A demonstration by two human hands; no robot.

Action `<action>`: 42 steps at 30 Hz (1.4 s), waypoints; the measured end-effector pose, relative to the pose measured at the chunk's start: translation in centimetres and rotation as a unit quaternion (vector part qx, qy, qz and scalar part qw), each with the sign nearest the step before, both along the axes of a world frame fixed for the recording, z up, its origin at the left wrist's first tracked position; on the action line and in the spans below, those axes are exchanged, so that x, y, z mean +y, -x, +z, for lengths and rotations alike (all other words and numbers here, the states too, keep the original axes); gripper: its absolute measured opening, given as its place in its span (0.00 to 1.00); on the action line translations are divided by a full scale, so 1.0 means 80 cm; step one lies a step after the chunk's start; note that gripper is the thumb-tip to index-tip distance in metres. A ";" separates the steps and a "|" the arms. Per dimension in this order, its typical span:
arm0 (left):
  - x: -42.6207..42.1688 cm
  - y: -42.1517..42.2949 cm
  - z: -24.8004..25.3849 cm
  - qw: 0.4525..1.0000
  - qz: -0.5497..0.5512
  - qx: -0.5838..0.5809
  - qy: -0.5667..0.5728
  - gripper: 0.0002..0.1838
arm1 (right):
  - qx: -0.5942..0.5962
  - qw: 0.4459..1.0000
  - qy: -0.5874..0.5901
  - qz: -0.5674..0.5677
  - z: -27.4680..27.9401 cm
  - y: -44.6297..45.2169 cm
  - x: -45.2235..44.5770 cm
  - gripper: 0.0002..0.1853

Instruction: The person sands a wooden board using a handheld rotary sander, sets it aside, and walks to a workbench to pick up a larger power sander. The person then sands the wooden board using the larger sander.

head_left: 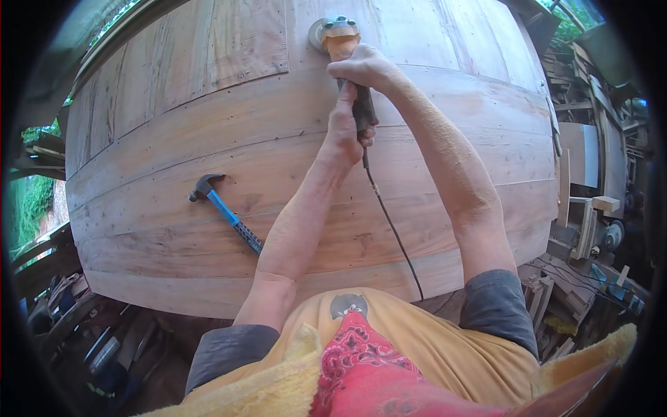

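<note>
An angle grinder (pixel 343 46) with a round disc (pixel 317 35) is held in both my hands at the far part of a wide wooden panel (pixel 431 160). My left hand (pixel 345 128) wraps around the dark rear body of the tool. Further forward, my right hand (pixel 365 67) grips the orange front section near the head. The disc is at the panel's surface; whether it touches cannot be made out. A dark power cord (pixel 389 226) runs from the tool's rear back toward my body. Pale dust coats both forearms.
A claw hammer (pixel 224 208) with a blue handle lies on the panel, left of my left forearm. Stacked scrap wood (pixel 583 104) stands beyond the right edge. Below it is a grey disc-shaped part (pixel 613 235). Assorted clutter (pixel 114 354) fills the lower left.
</note>
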State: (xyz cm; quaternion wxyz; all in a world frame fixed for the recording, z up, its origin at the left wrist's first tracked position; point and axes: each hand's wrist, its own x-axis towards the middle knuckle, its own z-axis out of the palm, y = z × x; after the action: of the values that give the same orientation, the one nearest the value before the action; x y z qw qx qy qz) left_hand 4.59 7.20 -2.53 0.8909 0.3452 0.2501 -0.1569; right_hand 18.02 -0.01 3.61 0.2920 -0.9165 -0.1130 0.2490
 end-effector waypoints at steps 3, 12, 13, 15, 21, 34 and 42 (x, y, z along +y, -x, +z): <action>0.019 0.025 0.002 0.999 -0.041 -0.010 0.021 0.35 | 0.006 0.999 -0.022 -0.037 -0.011 0.025 0.004 0.32; -0.053 0.032 0.014 0.997 -0.063 -0.009 0.037 0.32 | 0.003 0.996 -0.007 -0.084 -0.012 0.030 -0.076 0.29; -0.044 0.036 0.012 0.998 -0.057 -0.011 0.030 0.32 | 0.006 0.998 -0.001 -0.063 -0.007 0.036 -0.060 0.29; -0.017 0.052 0.007 0.998 -0.039 -0.006 0.044 0.33 | 0.013 1.000 0.007 -0.023 -0.002 0.051 -0.022 0.28; -0.001 0.107 0.003 0.996 -0.031 -0.007 0.086 0.33 | 0.048 0.998 -0.037 -0.017 -0.020 0.096 -0.006 0.28; -0.010 0.122 0.004 0.995 -0.046 0.009 0.083 0.31 | 0.063 0.997 -0.037 -0.034 -0.006 0.116 -0.014 0.26; -0.047 0.114 0.011 0.993 -0.078 0.000 0.093 0.31 | 0.043 0.996 0.004 -0.081 0.007 0.117 -0.059 0.27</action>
State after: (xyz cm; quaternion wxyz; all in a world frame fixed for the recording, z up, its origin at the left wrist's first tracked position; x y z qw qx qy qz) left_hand -4.53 3.42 -1.68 0.9039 0.2794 0.2072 -0.2488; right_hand 8.62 -4.75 4.15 0.3125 -0.9122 -0.0246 0.2640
